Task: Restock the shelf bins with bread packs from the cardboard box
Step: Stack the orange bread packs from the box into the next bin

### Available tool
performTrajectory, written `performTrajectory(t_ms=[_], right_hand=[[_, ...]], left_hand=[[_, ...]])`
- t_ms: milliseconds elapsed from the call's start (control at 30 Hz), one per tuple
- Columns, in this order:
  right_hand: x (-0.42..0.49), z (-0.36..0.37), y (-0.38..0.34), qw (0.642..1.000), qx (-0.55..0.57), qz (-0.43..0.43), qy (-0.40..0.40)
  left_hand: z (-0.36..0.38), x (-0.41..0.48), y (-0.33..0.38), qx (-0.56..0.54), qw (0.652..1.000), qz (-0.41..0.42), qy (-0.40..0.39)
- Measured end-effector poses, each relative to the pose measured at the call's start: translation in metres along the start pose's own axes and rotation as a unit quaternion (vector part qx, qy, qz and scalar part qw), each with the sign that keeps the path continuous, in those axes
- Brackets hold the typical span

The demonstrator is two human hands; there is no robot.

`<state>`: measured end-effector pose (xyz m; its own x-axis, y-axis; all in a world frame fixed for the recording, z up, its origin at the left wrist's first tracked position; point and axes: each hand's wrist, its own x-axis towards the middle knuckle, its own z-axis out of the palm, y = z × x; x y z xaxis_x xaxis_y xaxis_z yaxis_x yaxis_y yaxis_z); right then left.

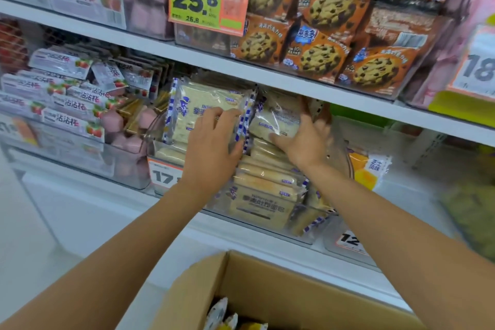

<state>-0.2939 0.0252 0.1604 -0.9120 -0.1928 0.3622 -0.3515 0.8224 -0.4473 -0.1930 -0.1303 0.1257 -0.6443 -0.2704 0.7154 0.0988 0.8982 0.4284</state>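
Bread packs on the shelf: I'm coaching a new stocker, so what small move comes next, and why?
Probably push the right bread pack back and down until it stands beside the left bread pack. The right hand grips it atop the heaped bin, while the left hand rests on the other.

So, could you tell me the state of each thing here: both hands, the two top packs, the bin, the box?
left hand: open, fingers pressing flat on the left bread pack.
right hand: gripping the right bread pack, thumb underneath.
left bread pack: upright, on top of the stack.
right bread pack: tilted, held above the stack.
clear bin: nearly full.
cardboard box: open, not yet empty.
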Motion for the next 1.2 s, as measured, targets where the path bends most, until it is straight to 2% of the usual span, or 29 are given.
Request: performTrajectory(t_ms=[100, 233, 333, 400, 500, 733, 933, 1000, 1100, 1200], right_hand=[[0.006, -0.009, 0.001, 0.993, -0.113, -0.031, -0.011], [0.008, -0.012, 0.005, 0.982, -0.171, -0.076, -0.016], [0.007, -0.005, 0.009, 0.972, -0.184, -0.147, 0.012], [0.012, 0.000, 0.013, 0.971, -0.147, -0.186, 0.018], [0.021, 0.005, 0.017, 0.978, -0.078, -0.196, -0.002], [0.013, -0.001, 0.012, 0.985, -0.032, -0.170, -0.022], [-0.015, -0.015, 0.012, 0.982, -0.009, -0.176, -0.065], [-0.033, -0.020, 0.015, 0.980, 0.024, -0.194, -0.030], [-0.078, -0.033, 0.018, 0.974, 0.062, -0.218, 0.017], [-0.131, -0.040, 0.039, 0.976, 0.073, -0.202, -0.046]], left_hand=[[0.001, 0.000, 0.000, -0.009, 1.000, -0.004, 0.002], [0.002, -0.001, -0.001, -0.020, 1.000, -0.012, -0.001], [0.001, -0.001, 0.000, -0.030, 0.999, -0.022, 0.002], [0.001, -0.001, 0.001, -0.039, 0.999, -0.031, -0.001], [0.001, -0.002, 0.000, -0.043, 0.999, -0.032, -0.005], [-0.002, -0.002, 0.000, -0.050, 0.998, -0.035, -0.023], [-0.019, -0.012, 0.015, -0.073, 0.994, -0.071, -0.051], [-0.025, -0.024, 0.027, -0.076, 0.991, -0.090, -0.063], [-0.035, -0.052, 0.052, -0.100, 0.981, -0.113, -0.119], [-0.036, -0.089, 0.077, -0.145, 0.955, -0.152, -0.211]])
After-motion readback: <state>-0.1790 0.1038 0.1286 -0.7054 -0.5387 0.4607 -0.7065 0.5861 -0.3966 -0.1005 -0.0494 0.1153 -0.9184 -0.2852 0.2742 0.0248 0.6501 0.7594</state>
